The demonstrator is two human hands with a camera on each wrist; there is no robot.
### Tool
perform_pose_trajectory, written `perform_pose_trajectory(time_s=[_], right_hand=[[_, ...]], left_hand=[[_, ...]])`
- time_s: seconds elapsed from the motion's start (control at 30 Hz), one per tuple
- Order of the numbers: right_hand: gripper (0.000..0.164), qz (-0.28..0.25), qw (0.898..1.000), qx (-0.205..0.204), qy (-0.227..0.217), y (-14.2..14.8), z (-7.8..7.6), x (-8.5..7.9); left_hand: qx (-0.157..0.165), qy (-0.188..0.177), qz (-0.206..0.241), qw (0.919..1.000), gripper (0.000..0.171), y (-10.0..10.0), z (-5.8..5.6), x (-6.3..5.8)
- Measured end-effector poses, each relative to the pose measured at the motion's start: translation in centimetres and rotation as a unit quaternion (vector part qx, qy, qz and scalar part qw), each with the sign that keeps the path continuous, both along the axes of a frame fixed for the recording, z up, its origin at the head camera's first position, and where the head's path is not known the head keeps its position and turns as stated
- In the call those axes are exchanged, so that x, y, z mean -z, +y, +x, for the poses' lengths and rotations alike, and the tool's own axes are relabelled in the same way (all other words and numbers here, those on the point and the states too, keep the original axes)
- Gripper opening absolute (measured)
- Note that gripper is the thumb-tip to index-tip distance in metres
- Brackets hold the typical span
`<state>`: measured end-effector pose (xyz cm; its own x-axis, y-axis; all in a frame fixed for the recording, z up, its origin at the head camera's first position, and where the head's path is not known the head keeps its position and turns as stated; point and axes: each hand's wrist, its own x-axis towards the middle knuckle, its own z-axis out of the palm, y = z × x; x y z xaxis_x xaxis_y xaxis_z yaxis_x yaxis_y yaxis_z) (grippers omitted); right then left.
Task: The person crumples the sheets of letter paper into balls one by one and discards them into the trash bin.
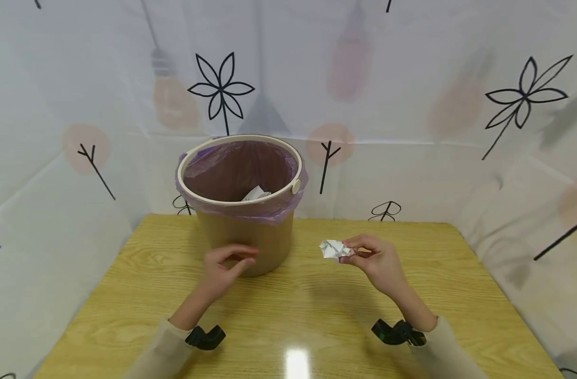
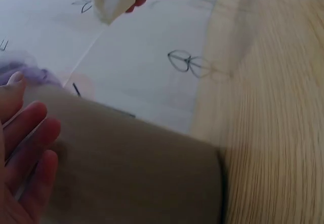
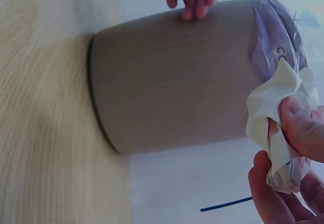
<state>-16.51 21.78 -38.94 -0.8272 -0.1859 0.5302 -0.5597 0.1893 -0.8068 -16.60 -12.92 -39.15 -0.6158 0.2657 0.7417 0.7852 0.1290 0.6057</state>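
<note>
A crumpled piece of white paper [image 1: 334, 249] is pinched between the thumb and fingers of my right hand [image 1: 375, 261], above the table and to the right of the bin. In the right wrist view the crumpled paper [image 3: 278, 107] shows faint coloured marks in its folds. The brown trash bin [image 1: 250, 242] stands upright, lined with a purple plastic bag [image 1: 288, 208] under a cream rim ring. Inside lies some white crumpled paper [image 1: 256, 193]. My left hand [image 1: 224, 266] is in front of the bin with relaxed, loosely bent fingers and holds nothing; whether it touches the bin, I cannot tell.
The bin stands at the back left of a wooden table [image 1: 316, 316]. A white cloth [image 1: 402, 173] printed with flowers and twigs hangs behind the table and along both sides. Black camera mounts [image 1: 205, 337] sit at both wrists.
</note>
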Motion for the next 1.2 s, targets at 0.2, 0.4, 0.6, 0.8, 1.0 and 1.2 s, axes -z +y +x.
perform_pose_trajectory(time_s=[0.2, 0.4, 0.6, 0.8, 1.0, 1.2], right_hand=[[0.024, 0.008, 0.999, 0.035, -0.003, 1.1, -0.4, -0.9], [0.023, 0.023, 0.998, 0.051, -0.009, 2.1, -1.2, -1.9], [0.021, 0.047, 0.997, 0.061, -0.003, 2.7, -2.1, -3.0], [0.02, 0.038, 0.997, 0.068, 0.009, 3.2, -3.1, -3.5], [0.023, 0.034, 0.996, 0.078, 0.009, 3.8, -4.1, -3.4], [0.026, 0.021, 0.996, 0.089, -0.006, 4.3, -4.4, -3.6]], left_hand=[[-0.118, -0.026, 0.004, 0.9926, 0.011, -3.3, 0.5, -1.3], [-0.202, -0.031, 0.033, 0.9783, 0.008, -5.7, 0.3, -3.0], [-0.23, -0.018, 0.073, 0.9704, 0.014, -7.5, -0.4, -3.8], [-0.241, 0.0, 0.098, 0.9656, 0.02, -9.4, -2.3, -4.0], [-0.234, 0.017, 0.108, 0.9661, 0.022, -10.5, -3.7, -4.8], [-0.216, 0.024, 0.102, 0.9707, 0.027, -10.4, -4.3, -6.0]])
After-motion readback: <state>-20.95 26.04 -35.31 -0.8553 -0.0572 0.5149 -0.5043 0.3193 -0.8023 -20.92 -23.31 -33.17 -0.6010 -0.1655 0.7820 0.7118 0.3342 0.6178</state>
